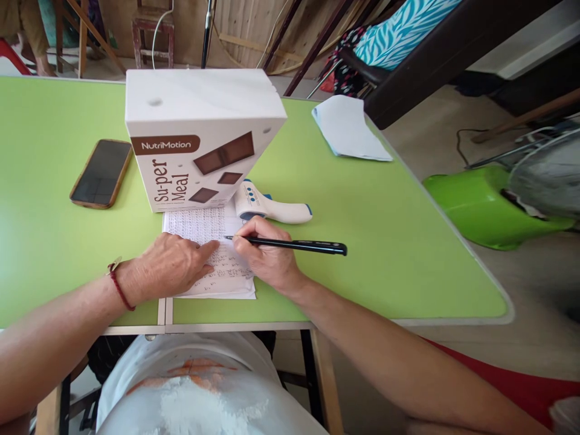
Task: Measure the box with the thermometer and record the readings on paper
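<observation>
Handwritten sheets of paper (222,275) lie near the front edge of the green table, covered with rows of small writing. My right hand (269,254) grips a black pen (299,244), its tip at the paper's middle. Flat on the left part of the sheets rests my left hand (174,263), index finger stretched toward the pen tip, holding nothing. Just beyond my right hand lies a white and blue infrared thermometer (276,208). A white NutriMotion box (181,130) stands upright behind the paper and hides its far end.
A smartphone (100,175) in a brown case lies left of the box. Folded white paper (348,130) sits at the table's far right. A green plastic stool (480,205) stands on the floor to the right, and a wooden chair (154,30) is beyond the table (376,254).
</observation>
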### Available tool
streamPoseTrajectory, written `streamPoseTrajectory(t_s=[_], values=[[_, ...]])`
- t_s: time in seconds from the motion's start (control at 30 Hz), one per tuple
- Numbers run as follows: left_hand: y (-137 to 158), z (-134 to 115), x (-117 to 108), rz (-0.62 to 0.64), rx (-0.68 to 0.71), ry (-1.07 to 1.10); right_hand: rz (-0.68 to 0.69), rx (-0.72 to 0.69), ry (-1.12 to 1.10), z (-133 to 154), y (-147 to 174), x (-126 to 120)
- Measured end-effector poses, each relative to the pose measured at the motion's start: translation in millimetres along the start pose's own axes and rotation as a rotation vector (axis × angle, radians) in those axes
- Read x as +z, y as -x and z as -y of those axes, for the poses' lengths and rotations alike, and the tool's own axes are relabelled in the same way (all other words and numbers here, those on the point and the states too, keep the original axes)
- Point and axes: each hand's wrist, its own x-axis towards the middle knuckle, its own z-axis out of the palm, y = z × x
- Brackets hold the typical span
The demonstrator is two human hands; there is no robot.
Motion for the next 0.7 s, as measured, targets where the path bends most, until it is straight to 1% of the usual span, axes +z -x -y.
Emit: streamPoseTrajectory(t_s=[0.13,0.33,0.53,0.7], values=[[0.1,-0.8,-1.3,0.042,-0.011,0.007,0.002,-0.009,-0.012,0.4,0.2,0.1],[-0.1,1.2,1.3,-0.012,0.009,0.006,-0.035,-0.025,-0.001,0.1,0.0,0.2],[0.1,0.6,0.5,0.003,0.007,0.008,-0.021,-0.014,0.026,0.7,-0.2,-0.1],[0.3,0.8,1.5,-0.018,0.009,0.0,-0.018,-0.035,0.013,0.2,-0.1,-0.1]])
